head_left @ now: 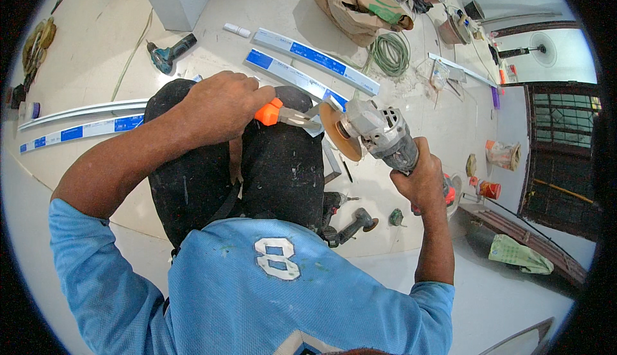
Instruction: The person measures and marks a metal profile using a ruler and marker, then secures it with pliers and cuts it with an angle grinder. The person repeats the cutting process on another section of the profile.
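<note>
My left hand is closed around orange-handled pliers, above my knees in dark trousers. At the pliers' jaws is a small light metal piece, close against the brown disc of an angle grinder. Whether disc and piece touch, I cannot tell. My right hand wraps round the grinder's body, to the right of the pliers. Beyond my knees lie two metal profiles, the nearer one and the farther one, both with blue-and-white film.
Left of my knees are more long profiles and a teal cordless power tool. Near my right thigh lie a drill and another power tool. Farther off are a large paper sack, a coiled green hose and buckets.
</note>
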`<state>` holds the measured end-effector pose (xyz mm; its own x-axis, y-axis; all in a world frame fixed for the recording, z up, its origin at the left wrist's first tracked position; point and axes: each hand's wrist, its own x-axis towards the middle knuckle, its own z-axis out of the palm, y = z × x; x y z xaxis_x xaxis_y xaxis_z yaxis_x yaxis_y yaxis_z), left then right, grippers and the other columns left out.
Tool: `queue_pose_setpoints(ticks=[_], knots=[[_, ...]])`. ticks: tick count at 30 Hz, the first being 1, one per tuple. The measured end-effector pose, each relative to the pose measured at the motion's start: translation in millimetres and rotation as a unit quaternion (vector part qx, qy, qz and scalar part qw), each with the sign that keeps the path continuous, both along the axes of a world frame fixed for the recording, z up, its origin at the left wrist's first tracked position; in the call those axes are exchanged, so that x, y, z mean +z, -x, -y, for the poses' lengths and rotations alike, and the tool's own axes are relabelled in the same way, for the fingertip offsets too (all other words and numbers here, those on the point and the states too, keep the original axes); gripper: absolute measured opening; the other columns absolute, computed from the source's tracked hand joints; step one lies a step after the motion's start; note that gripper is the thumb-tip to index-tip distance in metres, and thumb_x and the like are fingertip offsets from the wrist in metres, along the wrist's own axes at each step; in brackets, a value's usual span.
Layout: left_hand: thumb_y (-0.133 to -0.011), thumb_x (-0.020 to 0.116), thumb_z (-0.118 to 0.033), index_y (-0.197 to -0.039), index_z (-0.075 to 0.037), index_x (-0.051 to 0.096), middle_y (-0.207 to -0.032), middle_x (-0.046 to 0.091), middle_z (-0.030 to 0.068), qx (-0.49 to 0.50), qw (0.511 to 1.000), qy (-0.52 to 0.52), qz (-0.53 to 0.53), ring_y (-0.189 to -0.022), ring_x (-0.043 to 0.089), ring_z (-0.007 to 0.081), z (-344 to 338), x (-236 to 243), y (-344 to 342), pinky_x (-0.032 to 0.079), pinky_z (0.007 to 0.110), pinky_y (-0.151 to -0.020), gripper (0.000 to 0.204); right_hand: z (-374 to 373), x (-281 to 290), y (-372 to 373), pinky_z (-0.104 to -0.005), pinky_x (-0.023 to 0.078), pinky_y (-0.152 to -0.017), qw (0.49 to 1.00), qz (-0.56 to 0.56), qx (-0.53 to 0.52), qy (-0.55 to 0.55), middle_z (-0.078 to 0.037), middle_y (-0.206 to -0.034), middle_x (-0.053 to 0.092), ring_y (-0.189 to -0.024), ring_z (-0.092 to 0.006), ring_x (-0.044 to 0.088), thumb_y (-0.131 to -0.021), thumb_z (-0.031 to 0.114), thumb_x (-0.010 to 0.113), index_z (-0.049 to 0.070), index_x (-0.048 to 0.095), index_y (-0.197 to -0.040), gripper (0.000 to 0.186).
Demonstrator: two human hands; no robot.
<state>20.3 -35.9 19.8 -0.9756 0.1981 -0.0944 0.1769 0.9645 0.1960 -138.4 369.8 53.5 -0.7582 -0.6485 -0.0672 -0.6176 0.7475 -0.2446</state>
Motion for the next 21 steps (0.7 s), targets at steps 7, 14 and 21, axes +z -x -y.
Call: queue_pose_setpoints(ticks=[7,14,21], knots=[[-0.074,0.097,-0.021,-0.13,-0.005,0.067,-0.106,0.075,0.0152,0.011,0.999,0.004,0.042,-0.107,0.075,0.034,-1.1,3.8,2.7,0.06,0.048,-0.097,0.066,2.1,5.6,-2.4,-0.0554,0.061,-0.075,1.0,-0.001,-0.006,-0.017,-0.026,-0.087,0.075,-0.085,-0.0487,0.076,-0.069,0.011,0.085,0.004,0.055,-0.12,0.059],[-0.071,0.099,-0.023,-0.129,-0.005,0.067,-0.106,0.075,0.0148,0.004,1.0,0.004,0.013,-0.106,0.075,0.0336,0.5,-0.2,1.1,0.061,0.048,-0.097,0.068,2.7,7.7,-2.4,-0.0557,0.062,-0.076,1.0,-0.007,-0.004,-0.019,-0.027,-0.088,0.075,-0.085,-0.0492,0.077,-0.07,0.012,0.085,0.004,0.054,-0.121,0.06],[-0.087,0.077,-0.004,-0.126,-0.003,0.067,-0.105,0.074,0.0169,0.01,0.999,-0.021,0.023,-0.107,0.074,0.0362,-1.0,5.2,0.3,0.058,0.049,-0.098,0.04,4.1,10.1,-3.7,-0.0559,0.061,-0.075,1.0,-0.014,-0.001,-0.024,-0.027,-0.086,0.074,-0.084,-0.0494,0.077,-0.07,0.012,0.085,0.004,0.054,-0.12,0.059]])
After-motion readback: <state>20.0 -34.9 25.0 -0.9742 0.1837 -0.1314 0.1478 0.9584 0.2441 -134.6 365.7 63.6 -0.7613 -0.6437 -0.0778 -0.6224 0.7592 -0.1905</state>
